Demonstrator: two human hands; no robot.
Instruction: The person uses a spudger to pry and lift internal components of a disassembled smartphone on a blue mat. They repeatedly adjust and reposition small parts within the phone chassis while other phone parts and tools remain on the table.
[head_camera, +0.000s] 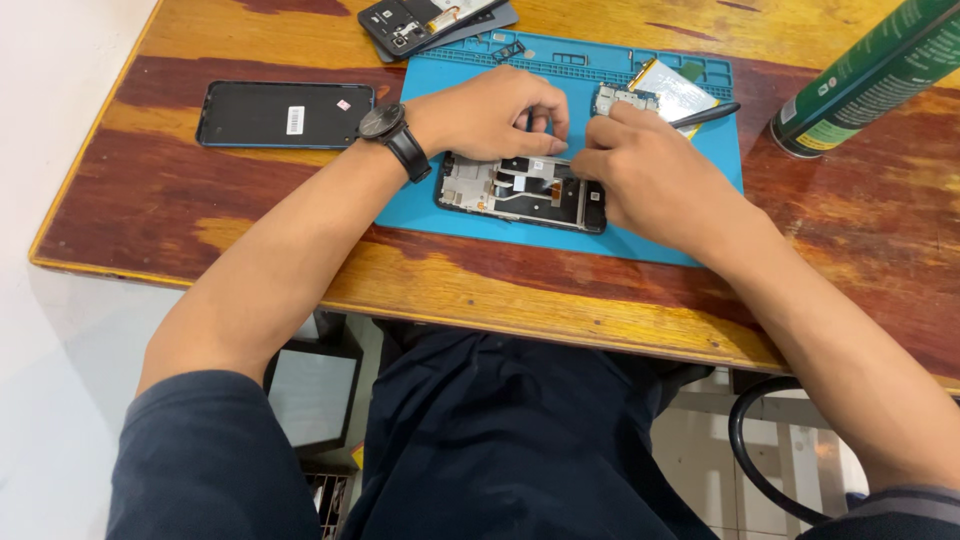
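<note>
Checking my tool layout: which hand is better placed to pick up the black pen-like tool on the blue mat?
Probably the right hand: the black tool lies just beside it, while the left hand is farther off.

Both hands meet mid-frame over an opened phone frame (520, 192) lying on a blue repair mat (640, 235), on a worn wooden table (500, 290). Left hand (490, 112), black wristwatch (392, 136) on the wrist, fingers curled down onto the frame's top edge. Right hand (645, 175) pinched at the frame's right end. Dark phone panel (285, 114) upper left. Another dismantled phone (430, 22) top centre. Small circuit board (612, 98) and black pen-like tool (705, 115) behind the right hand. Green spray can (870, 75) upper right.
</note>
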